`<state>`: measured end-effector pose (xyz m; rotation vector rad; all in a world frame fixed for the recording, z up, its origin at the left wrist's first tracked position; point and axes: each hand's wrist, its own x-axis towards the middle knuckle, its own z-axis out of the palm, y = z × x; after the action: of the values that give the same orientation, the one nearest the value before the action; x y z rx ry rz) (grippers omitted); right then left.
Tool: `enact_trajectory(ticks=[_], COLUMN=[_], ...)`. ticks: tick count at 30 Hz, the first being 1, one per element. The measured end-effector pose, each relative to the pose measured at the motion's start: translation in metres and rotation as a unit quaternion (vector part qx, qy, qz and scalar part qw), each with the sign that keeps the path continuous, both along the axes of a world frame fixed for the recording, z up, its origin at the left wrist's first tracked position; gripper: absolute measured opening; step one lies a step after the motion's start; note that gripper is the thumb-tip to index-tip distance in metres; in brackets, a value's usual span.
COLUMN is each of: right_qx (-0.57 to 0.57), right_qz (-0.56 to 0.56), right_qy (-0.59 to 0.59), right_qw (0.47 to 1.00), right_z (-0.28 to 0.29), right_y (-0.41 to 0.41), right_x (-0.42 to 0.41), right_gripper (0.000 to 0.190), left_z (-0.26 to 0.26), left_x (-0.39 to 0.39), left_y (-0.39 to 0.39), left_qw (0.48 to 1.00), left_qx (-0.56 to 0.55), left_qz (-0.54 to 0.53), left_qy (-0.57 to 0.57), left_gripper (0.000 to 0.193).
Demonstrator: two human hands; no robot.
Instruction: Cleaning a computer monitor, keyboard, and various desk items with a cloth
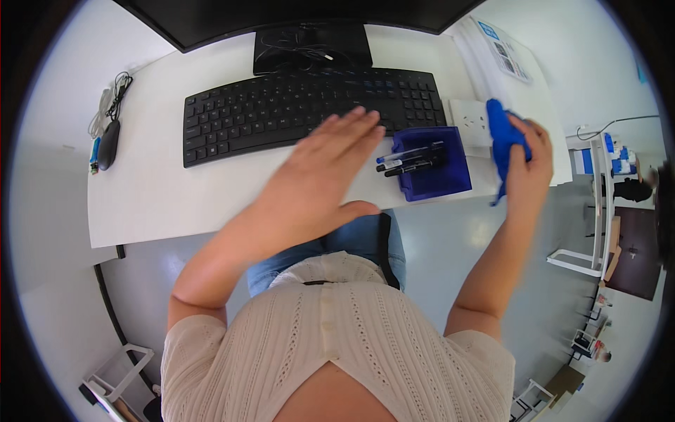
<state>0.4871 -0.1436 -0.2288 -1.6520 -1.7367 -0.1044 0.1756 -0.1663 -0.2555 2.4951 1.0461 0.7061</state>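
My right hand [530, 153] grips a crumpled blue cloth [506, 140] at the right part of the white desk, beside a white socket panel [470, 122]. My left hand [332, 163], palm down with the fingers stretched out and the thumb apart, hovers over the front edge of the black keyboard [253, 113] and holds nothing. Between the hands sits a dark blue plastic tray [437, 182], with several pens [408, 160] lying in it and their ends sticking out over its left side.
A monitor [316, 10] on a black base [314, 50] with coiled cables stands behind the keyboard. A black mouse [109, 145] and a small blue object [95, 153] lie at the left. Plastic-wrapped papers [503, 50] lie back right. Other people are in the distance at right.
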Motion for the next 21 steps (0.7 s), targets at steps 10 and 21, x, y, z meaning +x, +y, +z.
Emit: enact_trajectory(ticks=[10, 21], right_qx=[-0.182, -0.247], right_qz=[-0.039, 0.010], right_qy=[0.037, 0.053], right_qw=[0.982, 0.967], right_z=[-0.050, -0.028], right_y=[-0.041, -0.027], right_x=[-0.022, -0.029], right_gripper=[0.046, 0.037], left_z=[-0.038, -0.027], left_x=[0.078, 0.071], left_y=[0.001, -0.013], left_qw=[0.995, 0.991], left_qx=[-0.039, -0.052], left_qz=[0.090, 0.121], left_qy=[0.011, 0.010], left_gripper=[0.087, 0.103])
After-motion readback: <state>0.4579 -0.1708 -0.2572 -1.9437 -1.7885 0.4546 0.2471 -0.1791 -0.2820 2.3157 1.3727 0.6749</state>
